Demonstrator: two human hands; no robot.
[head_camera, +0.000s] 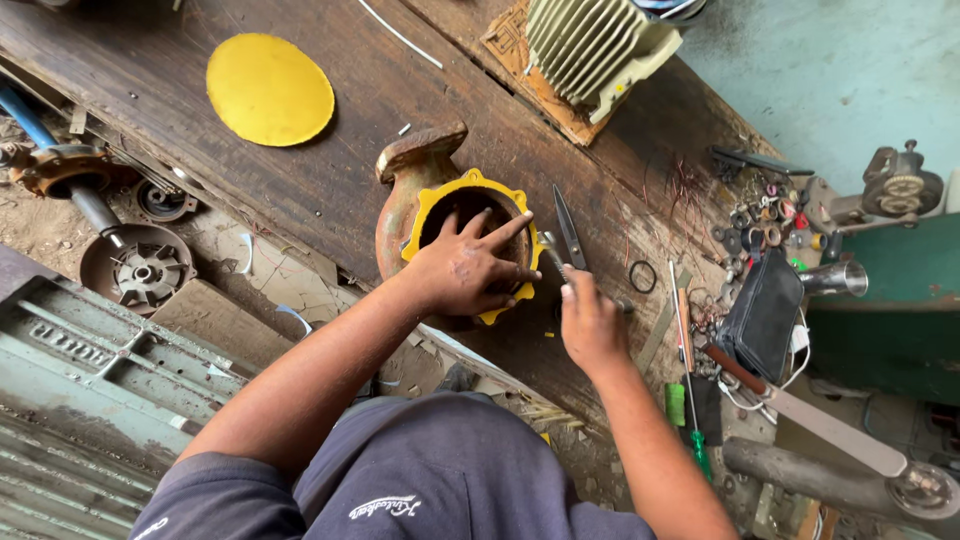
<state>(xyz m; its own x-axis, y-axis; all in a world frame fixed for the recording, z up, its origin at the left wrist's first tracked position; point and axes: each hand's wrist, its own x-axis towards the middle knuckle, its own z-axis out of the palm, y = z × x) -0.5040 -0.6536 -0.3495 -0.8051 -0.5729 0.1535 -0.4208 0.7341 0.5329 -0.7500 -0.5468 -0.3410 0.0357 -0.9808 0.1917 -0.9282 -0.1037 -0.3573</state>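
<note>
Yellow gasket material (428, 205) sits as a cut ring on the flange of the rusty pump housing (400, 200), which lies on the dark wooden workbench (330, 170). Our left hand (462, 270) lies flat on the ring with fingers spread across the housing opening, pressing down and gripping nothing. Our right hand (590, 325) is closed around a slim metal tool (553, 250), whose tip meets the ring's right edge. Scissors (570, 228) lie just beside that tool. A yellow disc (270, 88) rests well apart, at the bench's far left. A finned grey casting (590, 45) stands further back.
</note>
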